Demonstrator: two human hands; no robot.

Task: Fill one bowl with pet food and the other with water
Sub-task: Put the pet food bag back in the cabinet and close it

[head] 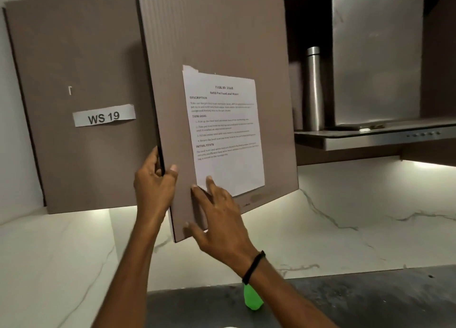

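Observation:
No bowl, pet food or water source shows in the head view. A brown wall cabinet door point(217, 43) stands partly swung out, with a printed task sheet point(224, 130) taped to its face. My left hand point(154, 187) grips the door's left edge, fingers wrapped behind it and thumb on the front. My right hand point(217, 219) rests on the door's lower front with fingers spread and straight, fingertips touching the sheet's bottom corner. A black band circles my right wrist.
A closed cabinet door point(74, 105) on the left carries a "WS 19" label point(104, 116). A steel bottle point(313, 88) stands beside the steel range hood point(375, 56). Below lie a marbled white backsplash point(345, 216), a dark countertop point(370, 300) and a green object point(252, 299).

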